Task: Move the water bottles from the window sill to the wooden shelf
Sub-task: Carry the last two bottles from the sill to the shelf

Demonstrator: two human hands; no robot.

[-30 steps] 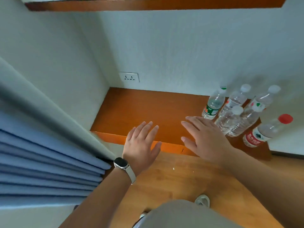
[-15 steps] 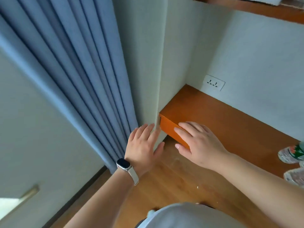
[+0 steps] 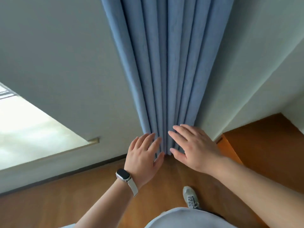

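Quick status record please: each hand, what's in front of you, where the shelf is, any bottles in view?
left hand: open, holds nothing, watch on wrist
right hand: open, holds nothing
ahead: blue curtain, both hands before its lower folds, contact unclear
wooden shelf: right edge of view, only part visible
water bottles: none in view
floor: wood, one shoe on it

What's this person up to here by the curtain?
A person stands with both hands empty. The left hand, a watch on its wrist, and the right hand are spread flat before the foot of a blue curtain; whether they touch it is unclear. A corner of the wooden shelf shows at the right, a bright window at the left. No water bottles are in view.
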